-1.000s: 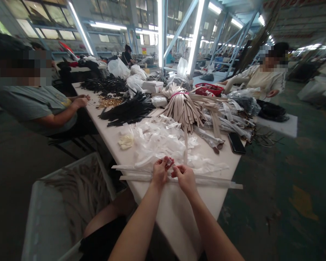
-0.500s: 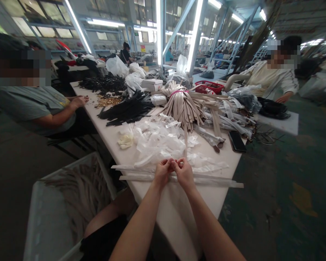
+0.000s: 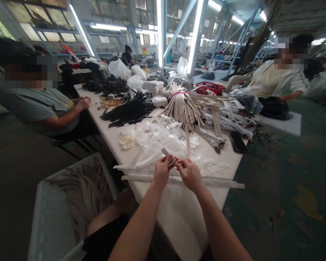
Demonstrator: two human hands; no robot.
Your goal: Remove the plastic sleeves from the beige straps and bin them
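Observation:
My left hand (image 3: 162, 170) pinches a beige strap (image 3: 166, 153), whose flat end sticks up past the fingers to the upper left. Close beside it, my right hand (image 3: 190, 173) grips the same strap between thumb and fingers. A narrow beige length runs down from the large strap bundle (image 3: 182, 110), tied with a pink band, and passes behind my right hand; whether it joins the held end is hidden. Under and beside both hands lie long strips in clear film (image 3: 220, 181). Crumpled translucent wrappers (image 3: 152, 139) are heaped just beyond my fingers.
A black phone (image 3: 237, 142) lies near the table's right edge. Black straps (image 3: 129, 110) and gold-coloured bits (image 3: 110, 103) are at the left. A white bin (image 3: 39, 221) of straps stands on the floor by my left leg. Co-workers sit at left and right.
My hands have moved slightly apart, the right one shifting right. The strap end now shows above my left fingers, where before it was hidden between the hands.

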